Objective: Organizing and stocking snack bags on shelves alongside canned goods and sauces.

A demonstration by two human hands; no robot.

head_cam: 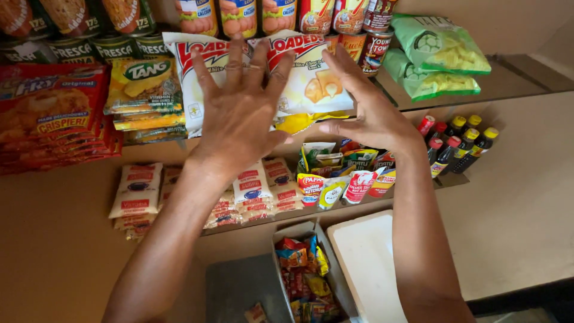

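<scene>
1. Lowest in the frame, an open cardboard box (pixel 302 230) of small bright sachets (pixel 302 281) sits below both forearms, with a white foam lid (pixel 368 263) just to its right. A pack slipping off the shelf above would likely drop into or beside it.
2. At mid-frame, pouches of sauce (pixel 335 182) and small dark bottles (pixel 457 143) with red and yellow caps stand under the right hand (pixel 371 113); a lowered wrist could tip them.
3. Both hands are spread, fingers splayed, gripping nothing. The left hand (pixel 239 110) lies flat against the white snack packs (pixel 305 75) at upper centre, which lean overlapping; the right hand hovers at their right edge. Uneven pressure could slide them sideways.
4. Farthest, cans (pixel 239 15) stand directly behind; a hard push might jostle them.
</scene>
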